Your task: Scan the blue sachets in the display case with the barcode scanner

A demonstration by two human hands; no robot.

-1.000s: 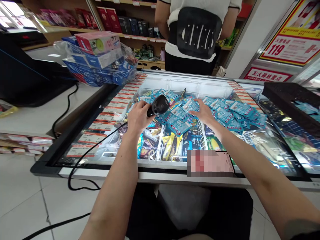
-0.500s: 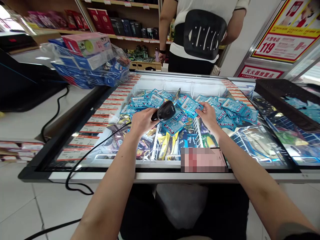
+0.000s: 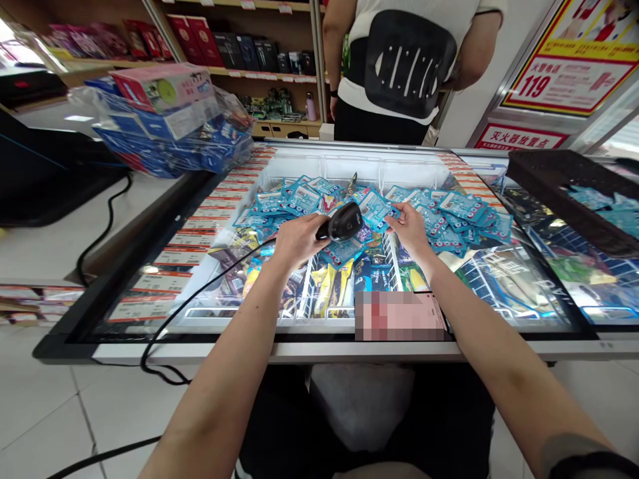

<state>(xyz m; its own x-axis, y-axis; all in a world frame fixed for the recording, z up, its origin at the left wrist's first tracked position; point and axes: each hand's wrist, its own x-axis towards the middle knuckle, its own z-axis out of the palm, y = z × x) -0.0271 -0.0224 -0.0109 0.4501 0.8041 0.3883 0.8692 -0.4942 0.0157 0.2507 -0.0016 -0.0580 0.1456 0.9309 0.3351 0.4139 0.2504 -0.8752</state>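
Shop interior: glass-topped freezer (image 3: pixel 309 352) across the middle, wood shelves (image 3: pixel 272 66) on the far side, pale tiled floor (image 3: pixel 44 412) near left.

Left hand (image 3: pixel 299 238): closed round the handle of 1 black scanner (image 3: pixel 345 223), its head to the right, above the glass.

Right hand (image 3: pixel 408 229): partly closed, thumb and fingers pinching the right edge of 1 blue packet (image 3: pixel 373 207). Packet sits between the 2 hands, just right of the scanner head; whether they touch, cannot tell.

Blue packets, loose, 2 heaps on the glass: left heap (image 3: pixel 303 197) beyond the left hand; right heap (image 3: pixel 462 207) right of the right hand.

Cable (image 3: pixel 204 287), black: from the left hand over the near left rim.

Phone (image 3: pixel 407 317): near rim, screen blurred.

Dark case (image 3: pixel 554 193): right end, more blue packets inside.

Plastic-wrapped boxes (image 3: pixel 172 126): far left, pink box on top.

Person (image 3: pixel 409 66): far side, black back brace.

Signs, 2: far right, red and white.
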